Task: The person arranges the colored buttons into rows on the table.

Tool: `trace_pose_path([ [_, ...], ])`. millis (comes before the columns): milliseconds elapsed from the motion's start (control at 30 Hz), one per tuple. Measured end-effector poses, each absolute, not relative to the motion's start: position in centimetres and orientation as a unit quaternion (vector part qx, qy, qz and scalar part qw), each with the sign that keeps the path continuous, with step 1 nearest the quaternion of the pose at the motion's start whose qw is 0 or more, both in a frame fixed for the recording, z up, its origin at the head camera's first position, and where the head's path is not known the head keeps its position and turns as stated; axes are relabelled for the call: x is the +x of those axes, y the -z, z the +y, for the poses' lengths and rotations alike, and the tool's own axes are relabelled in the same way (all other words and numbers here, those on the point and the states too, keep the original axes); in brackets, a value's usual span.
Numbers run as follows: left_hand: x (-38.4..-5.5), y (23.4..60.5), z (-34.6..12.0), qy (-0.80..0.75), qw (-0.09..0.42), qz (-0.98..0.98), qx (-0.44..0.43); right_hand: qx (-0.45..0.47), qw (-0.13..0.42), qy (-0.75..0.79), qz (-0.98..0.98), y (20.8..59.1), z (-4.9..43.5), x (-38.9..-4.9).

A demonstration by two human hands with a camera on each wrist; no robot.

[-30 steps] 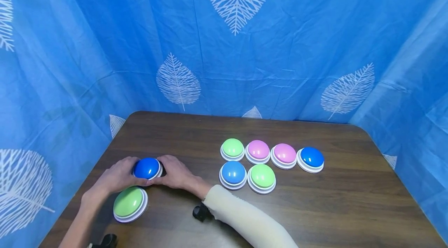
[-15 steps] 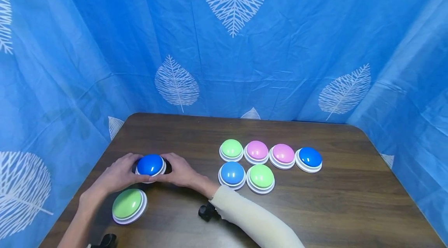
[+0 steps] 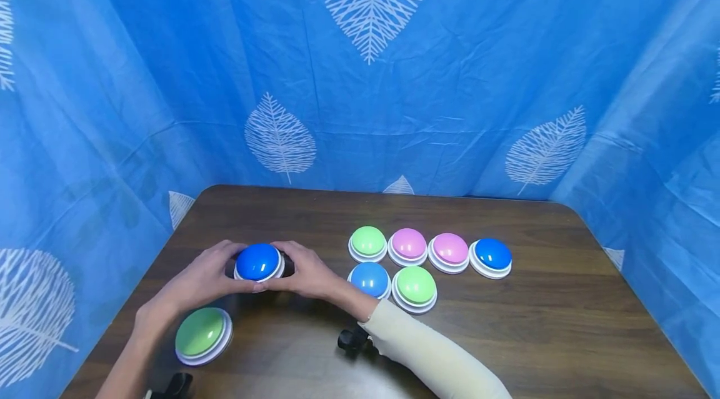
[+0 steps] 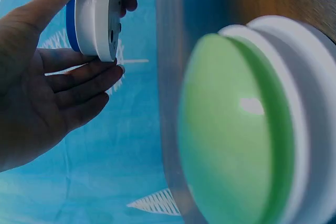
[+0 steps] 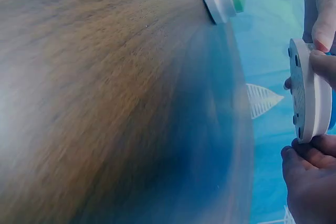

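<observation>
A blue dome push button (image 3: 257, 262) with a white round base is held between both hands, raised above the table. My left hand (image 3: 209, 277) grips its left side, thumb at the near rim. From the right, my right hand (image 3: 306, 272) grips the opposite side, and the two thumbs come together at the front. In the left wrist view the white base (image 4: 98, 22) is seen edge-on, fingers under its rim. Small dark feet and holes show on the underside of the base (image 5: 311, 95) in the right wrist view. A green button (image 3: 200, 334) sits below my left hand.
Toward the middle right of the brown table (image 3: 534, 336), several buttons stand in two rows: green (image 3: 368, 241), two pink (image 3: 409, 244), dark blue (image 3: 492, 254), then lighter blue (image 3: 369, 279) and green (image 3: 415, 286) in front. A blue leaf-print curtain (image 3: 450, 74) surrounds the table.
Both hands have carried the blue button a little to the right and up off the table. The near-left green button and the two rows stay where they were; the head view has shifted slightly.
</observation>
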State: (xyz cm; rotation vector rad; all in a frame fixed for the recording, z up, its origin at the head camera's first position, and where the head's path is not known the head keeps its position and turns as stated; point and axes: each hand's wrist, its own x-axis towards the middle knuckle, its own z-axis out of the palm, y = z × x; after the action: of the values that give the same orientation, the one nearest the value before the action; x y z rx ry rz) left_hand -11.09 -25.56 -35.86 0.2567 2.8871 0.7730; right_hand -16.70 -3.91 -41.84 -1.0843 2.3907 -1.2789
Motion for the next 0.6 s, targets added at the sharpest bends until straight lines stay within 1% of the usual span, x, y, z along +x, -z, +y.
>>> trace_pose_path([
  [333,-11.8,35.0,-23.3,-0.269,0.052,0.953,0.133,-0.357,0.1,0.45,0.812,40.8,-0.7,-17.0],
  [600,-12.2,35.1,-21.2,-0.268,0.06,0.95,0.145,-0.349,0.086,0.455,0.815,40.7,1.5,-17.0],
])
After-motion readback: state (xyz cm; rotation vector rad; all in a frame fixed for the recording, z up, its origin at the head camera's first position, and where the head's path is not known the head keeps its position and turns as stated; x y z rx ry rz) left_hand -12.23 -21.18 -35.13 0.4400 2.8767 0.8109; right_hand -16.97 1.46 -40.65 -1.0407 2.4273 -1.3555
